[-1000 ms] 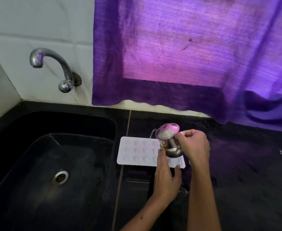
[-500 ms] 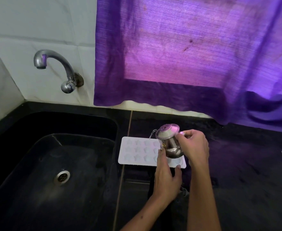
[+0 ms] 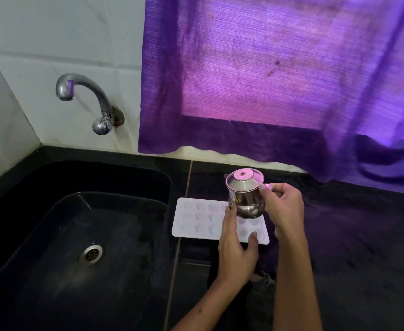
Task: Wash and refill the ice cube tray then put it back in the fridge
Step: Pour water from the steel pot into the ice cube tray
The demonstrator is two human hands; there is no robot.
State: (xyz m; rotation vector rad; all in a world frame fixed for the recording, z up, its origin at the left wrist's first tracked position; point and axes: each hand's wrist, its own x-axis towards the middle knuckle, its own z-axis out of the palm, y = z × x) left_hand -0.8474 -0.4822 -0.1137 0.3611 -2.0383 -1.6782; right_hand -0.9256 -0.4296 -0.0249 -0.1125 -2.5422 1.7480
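A white ice cube tray (image 3: 196,220) with star-shaped cells lies flat on the black counter (image 3: 351,247), just right of the sink. Above the tray's right half, my right hand (image 3: 284,206) grips a small lidded steel jug (image 3: 246,197) by its side. The jug's lid faces the camera and its small spout points to the back left. My left hand (image 3: 234,254) rests on the tray's front right part with straight fingers. Its thumb lies on the front edge and its fingertips reach the jug's base. Part of the tray is hidden by hand and jug.
A deep black sink (image 3: 100,168) with a steel drain (image 3: 91,254) fills the left side. A curved steel tap (image 3: 86,91) sticks out of the white tiled wall above it. A purple curtain (image 3: 268,80) hangs behind the counter down to its back edge.
The jug has tipped back from its leftward pouring tilt, so its lid now faces the camera more. Both hands stay in about the same place over the tray.
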